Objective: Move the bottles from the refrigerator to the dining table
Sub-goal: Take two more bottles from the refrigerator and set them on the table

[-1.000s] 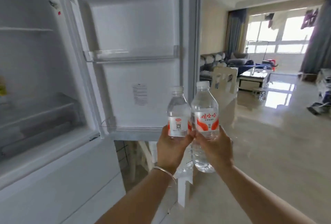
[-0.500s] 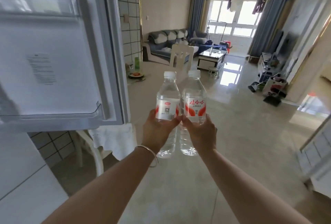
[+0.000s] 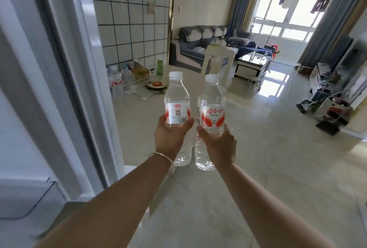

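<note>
Two bottles, left bottle [image 3: 177, 100] and right bottle [image 3: 211, 112], stand upright in the air, just apart, over the dining table [image 3: 268, 168]. The refrigerator door [image 3: 59, 69] edges the left. The left hand [image 3: 172, 138] and right hand [image 3: 218, 144] each curl round one bottle's lower half.

Both arms stretched fwd; left hand [image 3: 172, 137] & right hand [image 3: 218, 143] side by side, fingers curled, each gripping bottle.
</note>
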{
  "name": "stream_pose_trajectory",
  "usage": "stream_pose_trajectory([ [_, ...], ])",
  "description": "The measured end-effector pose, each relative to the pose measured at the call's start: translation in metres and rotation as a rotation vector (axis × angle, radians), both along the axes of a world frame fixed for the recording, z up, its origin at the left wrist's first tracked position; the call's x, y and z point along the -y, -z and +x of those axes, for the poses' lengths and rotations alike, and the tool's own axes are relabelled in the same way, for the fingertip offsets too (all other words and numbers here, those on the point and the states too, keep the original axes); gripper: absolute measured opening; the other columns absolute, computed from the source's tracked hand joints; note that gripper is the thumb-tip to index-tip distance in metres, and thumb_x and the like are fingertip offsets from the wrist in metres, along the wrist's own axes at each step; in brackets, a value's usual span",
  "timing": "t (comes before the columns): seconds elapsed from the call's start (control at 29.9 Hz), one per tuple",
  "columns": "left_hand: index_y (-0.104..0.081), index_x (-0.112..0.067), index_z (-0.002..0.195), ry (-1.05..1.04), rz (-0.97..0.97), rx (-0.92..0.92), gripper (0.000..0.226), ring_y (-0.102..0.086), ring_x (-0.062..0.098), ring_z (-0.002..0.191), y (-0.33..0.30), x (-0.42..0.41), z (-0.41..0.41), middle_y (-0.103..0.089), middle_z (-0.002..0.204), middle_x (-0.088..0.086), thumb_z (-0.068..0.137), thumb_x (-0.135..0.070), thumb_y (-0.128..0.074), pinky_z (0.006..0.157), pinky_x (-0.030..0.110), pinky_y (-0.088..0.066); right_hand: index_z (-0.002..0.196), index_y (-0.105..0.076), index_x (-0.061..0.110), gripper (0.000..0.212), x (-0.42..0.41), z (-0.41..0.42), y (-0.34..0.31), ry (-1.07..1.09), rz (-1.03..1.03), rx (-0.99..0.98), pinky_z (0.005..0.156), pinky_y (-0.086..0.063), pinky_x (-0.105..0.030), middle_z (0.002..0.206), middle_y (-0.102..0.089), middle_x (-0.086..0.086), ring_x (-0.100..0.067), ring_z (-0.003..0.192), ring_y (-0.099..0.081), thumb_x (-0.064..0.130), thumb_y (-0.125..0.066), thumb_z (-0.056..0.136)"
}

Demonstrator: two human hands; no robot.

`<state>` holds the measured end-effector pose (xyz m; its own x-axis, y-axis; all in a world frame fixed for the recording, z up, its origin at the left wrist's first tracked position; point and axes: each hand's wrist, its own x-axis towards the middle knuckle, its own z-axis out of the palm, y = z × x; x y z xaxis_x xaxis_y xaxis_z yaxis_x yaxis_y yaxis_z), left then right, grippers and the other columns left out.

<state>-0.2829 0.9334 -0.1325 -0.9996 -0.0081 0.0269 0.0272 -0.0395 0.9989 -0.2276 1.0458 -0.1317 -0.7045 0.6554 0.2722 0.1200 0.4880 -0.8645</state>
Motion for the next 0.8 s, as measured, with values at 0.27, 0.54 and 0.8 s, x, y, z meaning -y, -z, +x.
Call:
stream_pose_trajectory([
  [0.27,-0.059,-0.026,0.111,-0.160,-0.078,0.079,0.061,-0.065,0.005,0.087,0.051,-0.036,-0.131,-0.071,0.097,-0.009,0.059,-0.051,-0.079,0.076,0.021,-0.049,0.100,-0.060,0.017,0.052,-0.041,-0.165,0.035,-0.210,-0.027,0.074,0.071,-0.044,-0.026,0.083,-0.061,0.005,-0.018,0.078,-0.061,0.055,-0.073,0.066],
  [0.54,-0.061,-0.024,0.106,-0.444,-0.144,0.099,0.063,-0.068,0.008,0.086,0.060,-0.053,-0.289,-0.072,0.092,-0.011,0.055,-0.057,-0.077,0.081,0.026,-0.052,0.098,-0.053,0.021,0.053,-0.070,-0.352,0.053,-0.532,-0.109,0.184,0.074,-0.057,-0.036,0.085,-0.069,0.003,-0.016,0.078,-0.067,0.050,-0.079,0.061],
  [0.8,-0.054,-0.022,0.114,-0.553,-0.154,0.127,0.068,-0.067,0.013,0.094,0.072,-0.026,-0.405,-0.069,0.105,-0.006,0.057,-0.048,-0.081,0.086,0.034,-0.055,0.102,-0.045,0.025,0.058,-0.039,-0.493,0.062,-0.778,-0.217,0.313,0.053,-0.037,-0.014,0.083,-0.056,0.014,0.003,0.072,-0.053,0.047,-0.082,0.062],
])
